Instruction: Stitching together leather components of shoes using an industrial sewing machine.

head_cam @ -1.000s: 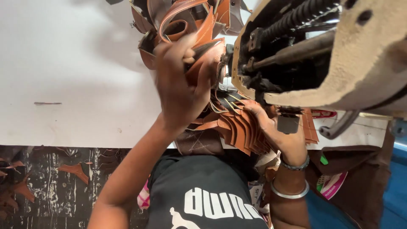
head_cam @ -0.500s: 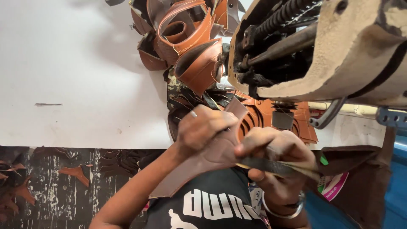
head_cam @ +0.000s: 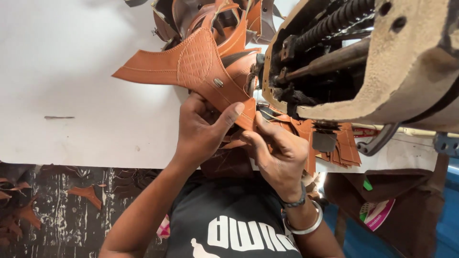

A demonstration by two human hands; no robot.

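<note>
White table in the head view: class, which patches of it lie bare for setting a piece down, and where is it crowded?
The white table is bare left of the tan leather piece and both hands, save a thin dark needle-like object. It is crowded at the top, where the heap of leather pieces lies, and right, by the sewing machine and stacked pieces.

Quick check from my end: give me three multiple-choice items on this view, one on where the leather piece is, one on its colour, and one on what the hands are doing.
1. Where is the leather piece?
A. Over the white table, beside the sewing machine
B. On the floor
C. In a box

2. What colour is it?
A. Black
B. Orange-brown
C. White

3. What are the hands doing?
A. Both are free
B. Only one grips the piece
C. The left hand and right hand both pinch it

Answers:
1. A, it is held up over the table next to the machine.
2. B, its stitched surface is orange-brown.
3. C, fingers of both hands close on its lower end.
</note>
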